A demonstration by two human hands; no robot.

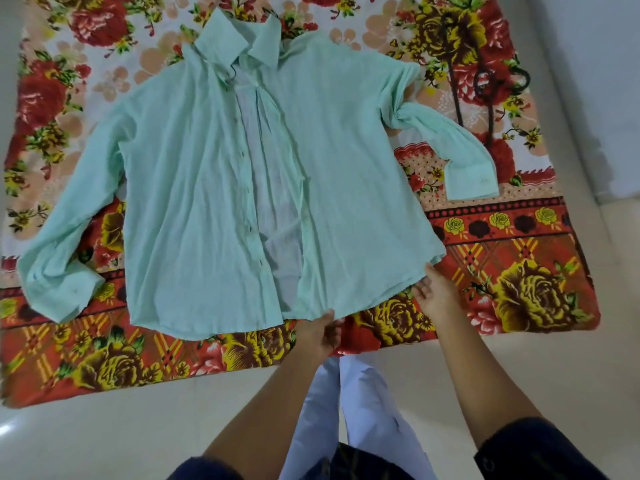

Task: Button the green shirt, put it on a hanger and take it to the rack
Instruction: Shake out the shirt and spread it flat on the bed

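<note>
L grip (320,336) pinching green shirt (194,188) hem, R grip (438,294) beside

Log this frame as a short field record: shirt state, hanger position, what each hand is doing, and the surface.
shirt: pale green long-sleeved shirt lies face up, front open and unbuttoned, sleeves spread out
hanger: dark brown hanger lies on the blanket beyond the shirt's right sleeve, apart from it
left hand: left hand at the bottom hem near the front opening, fingers on the hem edge
right hand: right hand open at the hem's right corner
surface: red floral blanket spread on a pale floor
</note>
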